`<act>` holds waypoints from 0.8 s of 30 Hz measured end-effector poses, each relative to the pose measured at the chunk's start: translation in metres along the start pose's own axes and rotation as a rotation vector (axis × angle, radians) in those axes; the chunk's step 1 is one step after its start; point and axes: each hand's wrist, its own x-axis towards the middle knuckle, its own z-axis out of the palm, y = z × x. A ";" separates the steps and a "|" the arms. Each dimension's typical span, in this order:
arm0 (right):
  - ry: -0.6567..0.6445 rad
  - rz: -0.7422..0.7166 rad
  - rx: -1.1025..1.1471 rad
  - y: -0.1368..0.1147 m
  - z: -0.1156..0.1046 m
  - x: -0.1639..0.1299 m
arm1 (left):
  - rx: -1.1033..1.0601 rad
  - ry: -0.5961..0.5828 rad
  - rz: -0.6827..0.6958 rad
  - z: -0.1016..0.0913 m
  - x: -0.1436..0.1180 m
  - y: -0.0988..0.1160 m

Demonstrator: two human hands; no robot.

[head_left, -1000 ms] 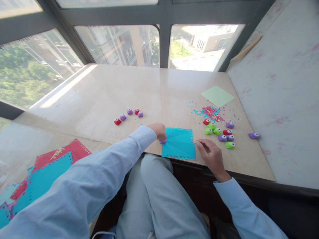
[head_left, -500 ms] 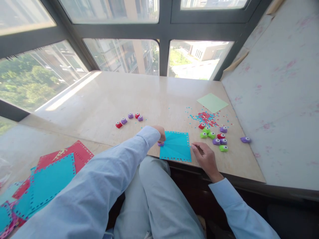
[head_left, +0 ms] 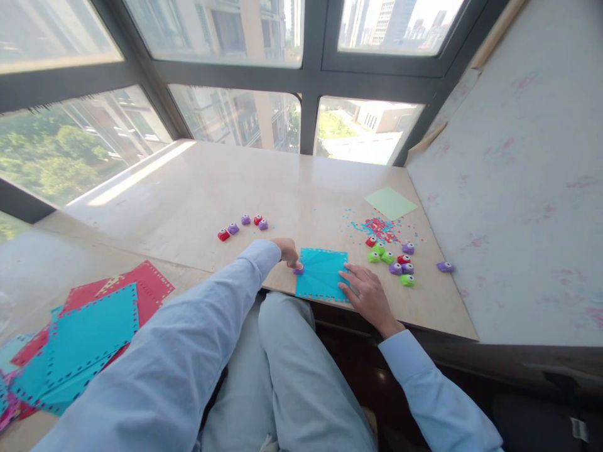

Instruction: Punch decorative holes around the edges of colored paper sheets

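Pale tabletop point(head_left: 179, 188); windows point(head_left: 235, 116) beyond the blue sheet point(head_left: 323, 276). At its left edge: left hand point(head_left: 286, 250) curled onto purple punch point(head_left: 298, 271), grip indeterminable. Sheet near-square, near side along tabletop's front. Right edge: right hand point(head_left: 367, 292), fingers spread.

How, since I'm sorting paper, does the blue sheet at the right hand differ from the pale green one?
The blue sheet has punched holes along several edges; the pale green sheet shows none visible. Crease lines cross the blue sheet, while the pale green sheet looks smooth. The right hand touches the blue sheet; the pale green sheet lies untouched, farther back. Both lie on the table.
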 end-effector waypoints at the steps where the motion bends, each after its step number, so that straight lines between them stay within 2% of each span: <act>1: 0.003 -0.002 -0.001 0.000 0.000 0.000 | 0.017 0.004 -0.021 0.000 -0.005 -0.003; 4: 0.009 -0.001 0.003 0.000 0.000 0.000 | 0.012 -0.009 -0.064 0.002 -0.017 -0.010; 8: 0.017 0.005 0.008 0.000 0.000 0.000 | -0.110 -0.082 -0.067 0.002 -0.022 -0.020; 14: 0.034 -0.003 0.001 0.002 0.002 0.000 | -0.206 -0.076 -0.029 -0.002 -0.022 -0.044; 19: 0.045 -0.007 -0.010 0.004 0.004 0.000 | -0.337 0.013 -0.005 0.004 -0.021 -0.062; 24: 0.067 0.002 -0.022 0.005 0.006 -0.001 | -0.475 0.164 0.187 0.017 -0.027 -0.066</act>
